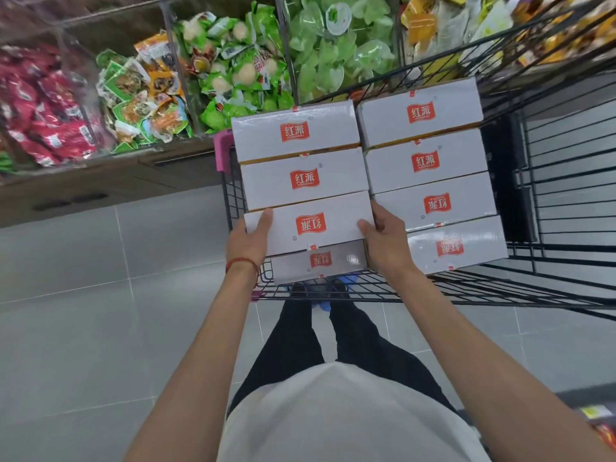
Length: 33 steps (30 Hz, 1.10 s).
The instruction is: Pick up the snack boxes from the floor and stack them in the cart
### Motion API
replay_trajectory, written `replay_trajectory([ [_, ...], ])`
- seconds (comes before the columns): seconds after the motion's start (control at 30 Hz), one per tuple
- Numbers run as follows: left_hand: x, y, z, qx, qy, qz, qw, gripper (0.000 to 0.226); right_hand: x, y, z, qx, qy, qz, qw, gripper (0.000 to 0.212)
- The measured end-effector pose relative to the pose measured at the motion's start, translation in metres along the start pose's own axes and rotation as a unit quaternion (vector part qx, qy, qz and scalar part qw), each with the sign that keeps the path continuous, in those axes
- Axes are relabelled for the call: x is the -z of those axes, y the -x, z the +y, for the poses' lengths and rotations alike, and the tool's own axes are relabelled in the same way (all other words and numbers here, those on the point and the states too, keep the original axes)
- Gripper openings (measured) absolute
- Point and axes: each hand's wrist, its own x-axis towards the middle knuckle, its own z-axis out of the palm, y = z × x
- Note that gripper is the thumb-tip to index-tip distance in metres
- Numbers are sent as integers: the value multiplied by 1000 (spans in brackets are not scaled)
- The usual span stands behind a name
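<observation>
- Grey tiled floor (83,328); snack bins (233,61) fill the frame's top.
- My left hand (250,241) and right hand (386,241) clasp a snack box (310,225) by its ends, mid-frame, among stacked boxes (423,161) in the cart (433,291).

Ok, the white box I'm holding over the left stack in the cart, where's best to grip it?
By its two short ends, left hand and right hand coming from either side, thumbs on top. The white box is long, flat and level, its far edge close to the next box, so the ends likely hold steadiest.
</observation>
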Motion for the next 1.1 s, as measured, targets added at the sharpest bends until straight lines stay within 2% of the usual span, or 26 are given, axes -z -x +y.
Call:
replay_trajectory([
  [0.17, 1, -4, -6, -2, 18, -9, 1000, 33, 0, 0, 7, -3, 1, -15, 1000, 52],
  [0.33, -1, -5, -1, 22, 45, -34, 998, 26, -10, 5, 10, 27, 17, 118, 993, 45],
  [0.47, -4, -8, -2, 12, 32, -27, 999, 23, -14, 18, 9, 37, 31, 178, 983, 38],
  [0.6, -5, -9, -5, 9, 12, -26, 1000, 32, -9, 32, 12, 56, 122, 253, 958, 34],
  [0.63, -5, -9, -5, 8, 8, -26, 1000, 34, -7, 30, 15, 51, 148, 250, 955, 38],
  [0.77, -7, -14, -7, -6, -12, -29, 1000, 36, -3, 17, 24, -6, 262, 145, 954, 61],
  [1.1, -4, -8, -5, -43, -35, -42, 998, 42, -5, 15, 27, -3, 337, 92, 937, 67],
])
